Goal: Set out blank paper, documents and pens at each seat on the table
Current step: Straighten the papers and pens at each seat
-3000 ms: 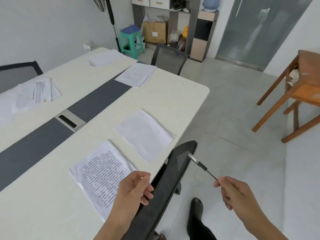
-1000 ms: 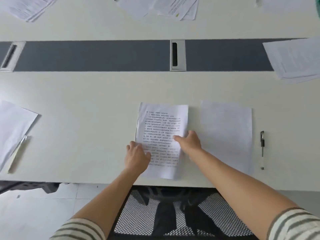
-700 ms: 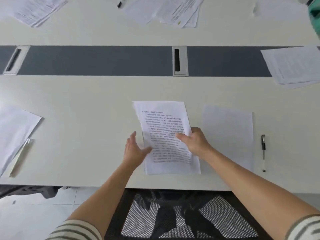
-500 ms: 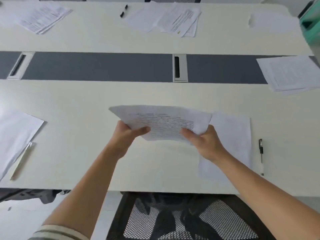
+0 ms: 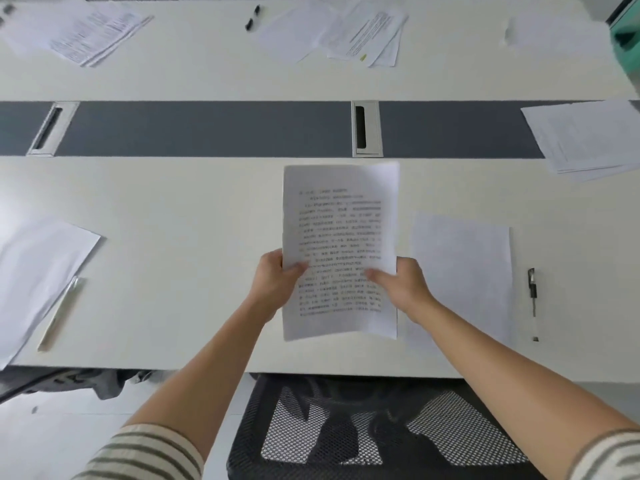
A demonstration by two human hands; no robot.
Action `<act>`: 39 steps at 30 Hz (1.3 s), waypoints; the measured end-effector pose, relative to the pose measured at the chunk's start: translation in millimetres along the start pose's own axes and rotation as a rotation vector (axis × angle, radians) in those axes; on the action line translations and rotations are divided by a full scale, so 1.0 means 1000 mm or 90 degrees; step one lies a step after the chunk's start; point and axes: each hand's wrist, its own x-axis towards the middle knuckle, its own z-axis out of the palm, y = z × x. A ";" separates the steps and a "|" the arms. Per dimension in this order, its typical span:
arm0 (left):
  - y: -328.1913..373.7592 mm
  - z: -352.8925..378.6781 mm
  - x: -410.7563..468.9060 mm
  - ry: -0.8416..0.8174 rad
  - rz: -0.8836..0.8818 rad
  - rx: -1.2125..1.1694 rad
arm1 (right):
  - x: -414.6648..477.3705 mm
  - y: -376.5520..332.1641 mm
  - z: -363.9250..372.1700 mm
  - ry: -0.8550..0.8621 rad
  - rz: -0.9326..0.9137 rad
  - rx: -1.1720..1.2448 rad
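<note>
I hold a printed document (image 5: 341, 223) upright over the white table (image 5: 180, 209), its text facing me. My left hand (image 5: 278, 280) grips its left edge and my right hand (image 5: 401, 284) grips its right edge. Just to the right a blank sheet (image 5: 462, 275) lies flat on the table, partly behind my right wrist. A black-and-clear pen (image 5: 532, 301) lies to the right of that sheet. At the left seat another blank sheet (image 5: 38, 271) lies with a pale pen (image 5: 60, 311) beside it.
A dark grey strip (image 5: 207, 128) with two cable ports runs across the table. Paper stacks lie at the far left (image 5: 93, 31), far middle (image 5: 363, 34) and right (image 5: 588, 136); a black pen (image 5: 252, 18) lies at the far side. A black mesh chair (image 5: 374, 431) stands below me.
Both hands picked the printed document up off the table, tipped it flat in the air, then raised it upright with the text facing me. The pen seen earlier in my right hand now lies on the table.
</note>
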 end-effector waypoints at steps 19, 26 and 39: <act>-0.111 0.022 -0.027 -0.121 0.116 0.786 | -0.020 0.078 -0.060 0.146 0.013 -0.573; -0.110 0.022 -0.025 -0.130 0.114 0.736 | -0.030 0.103 -0.053 -0.048 0.014 -0.683; -0.111 0.022 -0.024 -0.122 0.128 0.734 | -0.031 0.099 -0.052 -0.015 -0.032 -0.642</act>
